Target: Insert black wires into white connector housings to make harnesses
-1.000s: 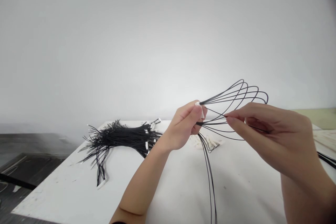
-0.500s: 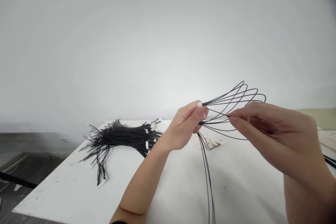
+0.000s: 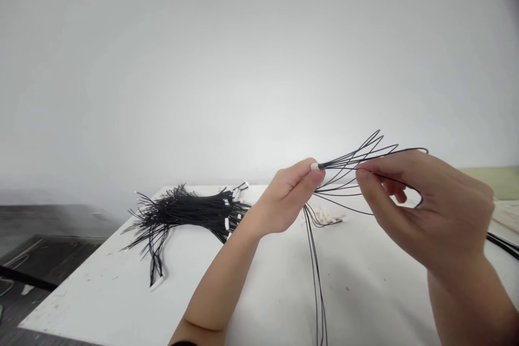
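My left hand [image 3: 294,189] pinches a small white connector [image 3: 314,166] between thumb and forefinger. Several thin black wires [image 3: 348,161] fan out from the connector to the right and loop back toward the palm. Other wire ends hang below my left hand over the table. Just to the right, my right hand [image 3: 425,200] is closed, its thumb and forefinger pinching one black wire that runs to the connector. Part of that wire curves behind the fingers.
A big bundle of black wires [image 3: 186,211] with white connectors lies on the left of the white table [image 3: 101,303]. Behind my hands is a small pile of white connectors [image 3: 324,217]. More black wires [image 3: 503,246] lie at the right edge.
Both hands have shifted slightly, the left to the right. The pinched wire now lies close alongside the others at the connector, and the right hand's lower fingers have opened somewhat.
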### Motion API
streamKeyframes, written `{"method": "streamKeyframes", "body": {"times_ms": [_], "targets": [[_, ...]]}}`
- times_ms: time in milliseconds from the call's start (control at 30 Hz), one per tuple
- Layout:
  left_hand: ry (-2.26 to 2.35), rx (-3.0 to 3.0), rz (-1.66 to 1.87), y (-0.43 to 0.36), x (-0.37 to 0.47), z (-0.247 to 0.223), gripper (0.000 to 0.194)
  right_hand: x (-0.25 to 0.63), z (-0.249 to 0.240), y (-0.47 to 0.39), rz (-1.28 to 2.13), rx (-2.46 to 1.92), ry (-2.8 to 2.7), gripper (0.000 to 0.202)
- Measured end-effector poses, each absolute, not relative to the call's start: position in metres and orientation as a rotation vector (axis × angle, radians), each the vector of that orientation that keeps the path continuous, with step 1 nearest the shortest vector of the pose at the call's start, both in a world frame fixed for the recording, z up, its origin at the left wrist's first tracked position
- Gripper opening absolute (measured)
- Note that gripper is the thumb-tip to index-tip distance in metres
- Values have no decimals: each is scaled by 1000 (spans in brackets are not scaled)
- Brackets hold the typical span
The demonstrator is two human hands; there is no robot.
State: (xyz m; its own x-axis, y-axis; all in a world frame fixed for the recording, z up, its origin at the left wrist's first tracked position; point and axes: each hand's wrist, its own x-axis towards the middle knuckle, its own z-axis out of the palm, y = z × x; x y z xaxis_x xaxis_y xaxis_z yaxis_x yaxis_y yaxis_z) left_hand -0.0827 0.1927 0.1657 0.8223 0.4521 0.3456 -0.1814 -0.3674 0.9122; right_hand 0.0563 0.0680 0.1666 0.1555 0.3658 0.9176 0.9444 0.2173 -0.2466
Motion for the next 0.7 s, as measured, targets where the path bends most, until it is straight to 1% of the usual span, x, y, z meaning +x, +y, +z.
{"method": "streamKeyframes", "body": {"times_ms": [367, 500, 700], "targets": [[183, 1913, 589, 193, -83, 165, 40, 54, 166, 77, -608, -1205, -1437, 11], [170, 1871, 557, 193, -82, 163, 41, 55, 166, 78, -518, -1207, -1422, 11], [152, 1847, 560, 193, -81, 163, 40, 53, 167, 78, -520, -1217, -1420, 12]]}}
